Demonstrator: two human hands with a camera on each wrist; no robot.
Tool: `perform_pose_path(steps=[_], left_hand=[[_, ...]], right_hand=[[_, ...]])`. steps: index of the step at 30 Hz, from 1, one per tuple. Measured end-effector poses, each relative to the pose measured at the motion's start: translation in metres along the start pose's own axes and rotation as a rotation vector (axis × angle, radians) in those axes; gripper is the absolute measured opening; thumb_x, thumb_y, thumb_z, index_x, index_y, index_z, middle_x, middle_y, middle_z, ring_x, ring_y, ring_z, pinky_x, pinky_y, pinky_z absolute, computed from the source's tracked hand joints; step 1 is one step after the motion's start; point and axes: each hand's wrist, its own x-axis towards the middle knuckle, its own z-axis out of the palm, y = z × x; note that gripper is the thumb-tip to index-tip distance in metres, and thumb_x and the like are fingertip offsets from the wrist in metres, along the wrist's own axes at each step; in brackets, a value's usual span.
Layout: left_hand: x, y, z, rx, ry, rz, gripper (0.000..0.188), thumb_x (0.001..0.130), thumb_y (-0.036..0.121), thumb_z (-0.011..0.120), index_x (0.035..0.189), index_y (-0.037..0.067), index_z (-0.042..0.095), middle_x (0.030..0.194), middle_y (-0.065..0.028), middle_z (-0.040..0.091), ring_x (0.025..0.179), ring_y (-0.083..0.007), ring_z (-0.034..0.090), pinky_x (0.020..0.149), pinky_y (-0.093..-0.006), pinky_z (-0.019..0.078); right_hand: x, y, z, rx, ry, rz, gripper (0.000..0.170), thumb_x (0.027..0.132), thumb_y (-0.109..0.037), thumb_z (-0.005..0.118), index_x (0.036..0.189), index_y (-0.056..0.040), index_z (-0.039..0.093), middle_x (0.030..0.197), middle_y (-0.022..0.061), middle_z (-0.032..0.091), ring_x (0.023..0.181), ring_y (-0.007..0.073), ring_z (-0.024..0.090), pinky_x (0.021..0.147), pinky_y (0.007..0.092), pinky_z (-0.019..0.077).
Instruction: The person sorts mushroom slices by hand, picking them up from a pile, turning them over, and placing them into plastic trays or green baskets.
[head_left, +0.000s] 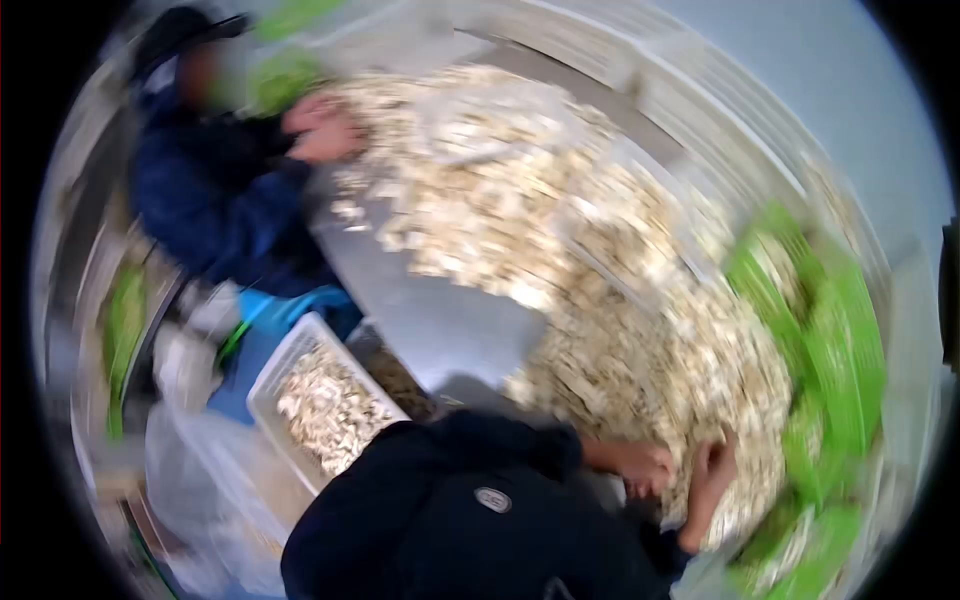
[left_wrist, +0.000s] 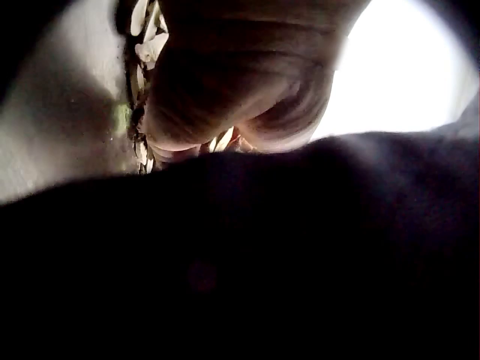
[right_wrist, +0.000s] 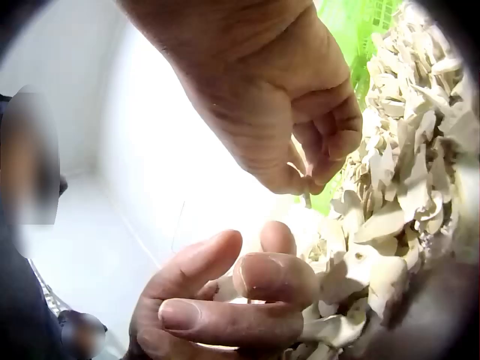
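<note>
Our right hand point(right_wrist: 270, 105) has its thumb and fingertips together on what looks like a single pale slice point(right_wrist: 298, 160), a little of it poking out below the pinch. Just beneath, around 6 o'clock in the right wrist view, our left hand point(right_wrist: 240, 322) faces it with the fingers bent; we cannot tell whether they hold anything, since the left wrist view is mostly dark sleeve.

Both hands are near 4 o'clock in the head view, at the edge of the heap of slices point(head_left: 520, 220), which spreads over the desk point(head_left: 440, 325) from about 12 to 4 o'clock. Green baskets point(head_left: 850, 350) stand beside it at 3 o'clock, and a white tub point(head_left: 265, 405) with more pieces in it sits at 8 o'clock. Another person's hands point(head_left: 325, 130) touch the heap between 10 and 11 o'clock.

We judge the step in hand to be picking through the heap piece by piece. The next move probably calls for checking the pinched slice, passing it to the left hand or laying it aside, then reaching back for another. Such thin pieces may snap, so we should pinch lightly.
</note>
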Motion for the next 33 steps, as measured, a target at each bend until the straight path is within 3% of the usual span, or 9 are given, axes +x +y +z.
perform_pose_path(steps=[2, 3, 5, 17, 21, 25, 27, 30, 33], left_hand=[[-0.007, 0.01, 0.002, -0.009, 0.009, 0.061, 0.032, 0.093, 0.033, 0.06, 0.107, 0.004, 0.059, 0.083, -0.0062, 0.066, 0.062, -0.013, 0.063, 0.051, -0.0279, 0.0516], [-0.012, 0.013, 0.001, -0.049, 0.004, 0.157, 0.031, 0.093, 0.034, 0.058, 0.105, 0.005, 0.059, 0.082, -0.007, 0.066, 0.062, -0.0137, 0.062, 0.051, -0.0288, 0.0512], [0.008, 0.006, -0.017, -0.05, -0.055, 0.181, 0.031, 0.094, 0.039, 0.057, 0.101, 0.008, 0.058, 0.076, -0.0046, 0.063, 0.056, -0.0116, 0.057, 0.049, -0.0277, 0.0474], [0.012, -0.007, -0.017, -0.213, 0.042, 0.443, 0.031, 0.1, 0.039, 0.054, 0.097, 0.008, 0.054, 0.073, -0.0035, 0.057, 0.054, -0.0106, 0.052, 0.047, -0.0285, 0.0437], [-0.003, 0.008, -0.016, 0.145, 0.133, 0.5, 0.036, 0.101, 0.041, 0.053, 0.103, 0.005, 0.057, 0.073, -0.0057, 0.058, 0.053, -0.0125, 0.053, 0.051, -0.0296, 0.045], [-0.018, 0.026, -0.009, 0.203, -0.041, 0.436, 0.048, 0.102, 0.045, 0.05, 0.084, 0.002, 0.063, 0.067, -0.0038, 0.059, 0.055, -0.0111, 0.053, 0.052, -0.0267, 0.0425], [-0.031, 0.049, 0.007, 0.021, -0.015, 0.165, 0.037, 0.102, 0.038, 0.048, 0.087, 0.005, 0.058, 0.059, -0.0025, 0.052, 0.055, -0.0106, 0.052, 0.056, -0.0286, 0.0428], [-0.032, 0.042, 0.014, 0.005, -0.096, -0.076, 0.024, 0.1, 0.029, 0.052, 0.104, 0.007, 0.059, 0.09, -0.0029, 0.065, 0.07, -0.0096, 0.058, 0.063, -0.0272, 0.0474], [-0.039, 0.055, 0.02, 0.148, -0.207, -0.172, 0.026, 0.1, 0.03, 0.051, 0.111, 0.008, 0.059, 0.097, -0.0013, 0.065, 0.076, -0.0095, 0.059, 0.065, -0.0252, 0.0478]], right_hand=[[0.0, 0.007, -0.002, 0.101, -0.065, 0.014, 0.048, 0.093, 0.0, 0.054, 0.14, 0.0039, 0.046, 0.069, -0.0022, 0.036, 0.063, 0.0089, 0.034, 0.056, 0.0249, 0.0324], [0.002, 0.029, 0.005, 0.159, -0.003, -0.037, 0.034, 0.094, -0.004, 0.057, 0.127, 0.0051, 0.056, 0.069, -0.0023, 0.043, 0.064, 0.0078, 0.039, 0.057, 0.0237, 0.0343], [-0.003, -0.007, -0.018, -0.064, -0.227, 0.021, 0.037, 0.099, -0.023, 0.062, 0.132, -0.0072, 0.062, 0.116, 0.0155, 0.068, 0.083, 0.0254, 0.062, 0.076, 0.0378, 0.0518], [-0.013, -0.026, -0.017, 0.329, -0.315, 0.005, 0.014, 0.097, -0.013, 0.063, 0.095, 0.0002, 0.064, 0.079, 0.0036, 0.059, 0.069, 0.0116, 0.046, 0.061, 0.0265, 0.0408], [-0.004, -0.002, -0.02, 0.312, -0.495, 0.167, 0.01, 0.095, -0.014, 0.068, 0.096, -0.0048, 0.066, 0.079, 0.0053, 0.058, 0.072, 0.0122, 0.045, 0.066, 0.029, 0.0422], [-0.01, -0.022, -0.024, 0.284, -0.359, 0.1, 0.009, 0.091, -0.008, 0.068, 0.089, -0.0008, 0.064, 0.072, -0.0017, 0.054, 0.068, 0.0057, 0.047, 0.06, 0.0215, 0.0393], [-0.006, -0.012, -0.029, 0.254, -0.231, 0.126, 0.008, 0.094, -0.008, 0.065, 0.093, -0.0008, 0.063, 0.076, -0.004, 0.053, 0.068, 0.0046, 0.044, 0.061, 0.0215, 0.039], [0.0, -0.025, -0.026, 0.068, 0.092, 0.067, 0.019, 0.094, -0.007, 0.062, 0.113, -0.0011, 0.063, 0.082, 0.0038, 0.063, 0.071, 0.0096, 0.056, 0.064, 0.0258, 0.047], [-0.003, -0.021, -0.029, -0.04, -0.085, 0.066, 0.015, 0.092, -0.006, 0.065, 0.107, -0.0029, 0.066, 0.079, 0.0005, 0.061, 0.067, 0.0064, 0.054, 0.06, 0.024, 0.0458]])
